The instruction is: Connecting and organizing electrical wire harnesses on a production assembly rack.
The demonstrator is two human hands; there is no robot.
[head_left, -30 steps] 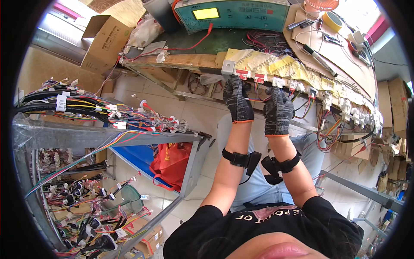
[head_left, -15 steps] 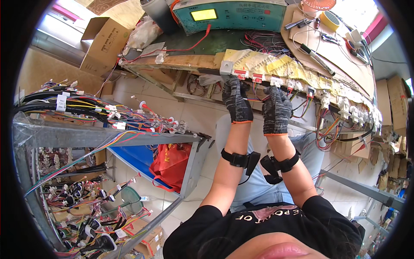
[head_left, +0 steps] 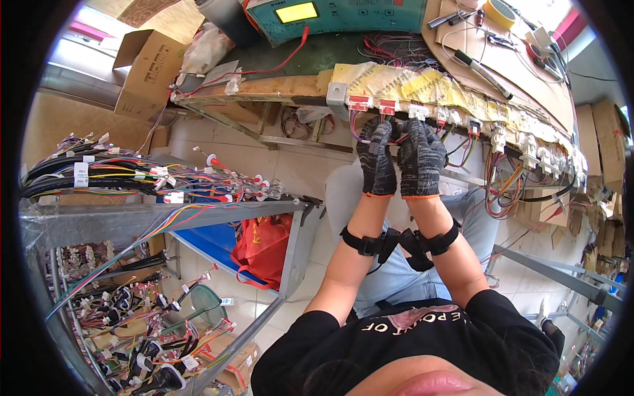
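Observation:
Both my hands wear dark grey knitted gloves with orange cuffs and work side by side under the bench's front edge. My left hand (head_left: 377, 158) is closed just below the second red connector (head_left: 387, 107); thin coloured wires (head_left: 355, 127) loop from the first red connector (head_left: 358, 103) into its fingers. Close beside it, my right hand (head_left: 421, 160) is closed, fingertips up against the underside of a white connector (head_left: 417, 111). What its fingers pinch is hidden. The connectors sit in a row along a strip covered with yellowed tape (head_left: 396, 82).
A teal tester box (head_left: 343, 16) with a lit yellow display stands at the back. Marker pens (head_left: 485, 76) lie on cardboard at right. More wire bundles (head_left: 505, 191) hang from the strip. A metal rack (head_left: 152, 216) heaped with wire harnesses stands left, a red bag (head_left: 263, 244) beneath.
My left hand has moved right and down, from under the first red connector to below the second, closer to my right hand. The right hand stays near the white connector. The view has shifted slightly.

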